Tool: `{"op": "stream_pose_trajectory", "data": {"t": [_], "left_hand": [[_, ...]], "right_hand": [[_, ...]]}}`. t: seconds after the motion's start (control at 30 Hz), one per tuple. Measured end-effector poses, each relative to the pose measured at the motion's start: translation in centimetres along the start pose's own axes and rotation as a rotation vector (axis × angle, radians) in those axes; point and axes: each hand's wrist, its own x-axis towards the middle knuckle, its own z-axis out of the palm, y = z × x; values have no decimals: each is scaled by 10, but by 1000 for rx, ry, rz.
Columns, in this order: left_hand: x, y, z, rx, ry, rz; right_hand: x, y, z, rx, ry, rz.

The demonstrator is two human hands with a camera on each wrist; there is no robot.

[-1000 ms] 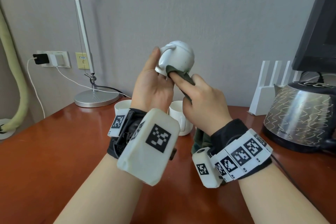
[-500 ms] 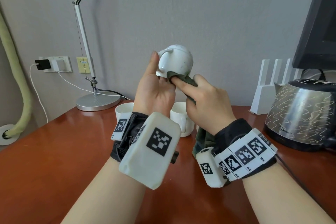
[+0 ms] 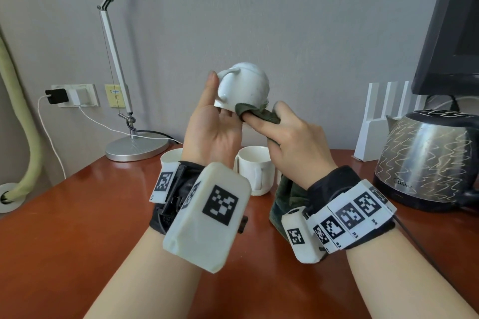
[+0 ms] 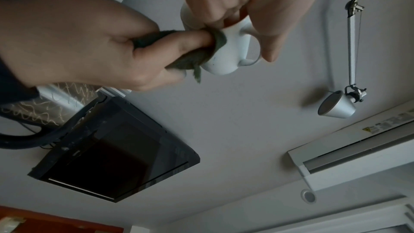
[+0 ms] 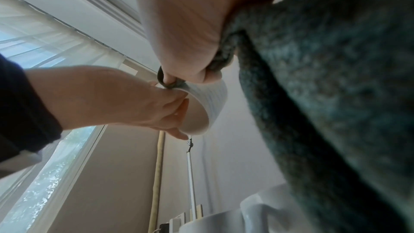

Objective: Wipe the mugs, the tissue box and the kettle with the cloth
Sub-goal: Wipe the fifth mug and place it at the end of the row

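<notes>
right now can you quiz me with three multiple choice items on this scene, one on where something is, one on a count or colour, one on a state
1. Where is the kettle?
A. on the table's right side
B. by the lamp base
C. in the left hand

2. How many mugs stand on the table?
A. none
B. two
C. four

3. How is the held mug oriented?
A. upright
B. lying on the table
C. upside down in the air

Answers:
1 A, it stands right of the hands under the monitor.
2 B, two white mugs stand behind the wrists.
3 C, the left hand holds it base up while the right hand presses the dark green cloth to its rim.
</notes>
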Motion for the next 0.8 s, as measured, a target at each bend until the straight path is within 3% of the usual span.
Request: {"op": "stream_pose_trajectory", "data": {"t": [0.13,0.3,0.47,0.63,0.8], "left_hand": [[2,5,-1,-61,14,48],[0,-2,1,101,-39,-11],[4,-8,4,257,30,-5],[-1,-4,5,132,-48,-53],[-4,6,5,-50,6,18]], "right_hand": [[-3,8,3,4,11,16],[0,-3,1,85,-46,-24],[3,-6,-3,85,-81,-21],[1,-6,0,-4,19,-28],[-4,6,3,-17,59,16]]}}
